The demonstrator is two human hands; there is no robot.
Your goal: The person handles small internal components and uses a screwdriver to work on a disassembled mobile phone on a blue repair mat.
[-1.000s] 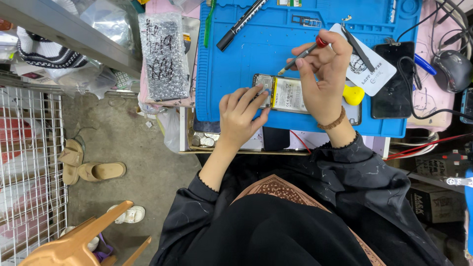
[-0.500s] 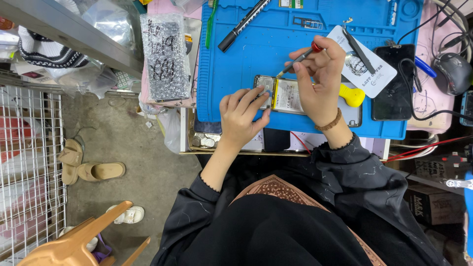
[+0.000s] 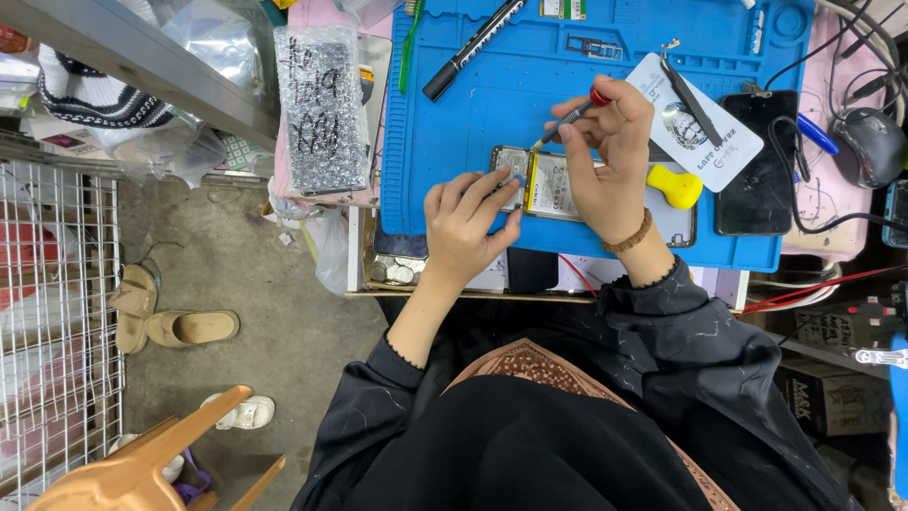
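We have single head view, worn on person's head, looking steeply down. Tabletop [image 3: 473, 104] fills upper frame at arm's reach; lap fills bottom centre; floor [image 3: 246, 284] lies far below at left. Left hand [image 3: 468, 222] and right hand [image 3: 605, 156] sit near centre.

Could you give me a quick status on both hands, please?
Left hand steadies opened phone on blue mat. Right hand holds red-tipped screwdriver there. Nothing obstructing.

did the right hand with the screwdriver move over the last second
No, hardly at all. The right hand keeps the screwdriver tip at the top corner of the opened phone, beside the yellow tool, as before.
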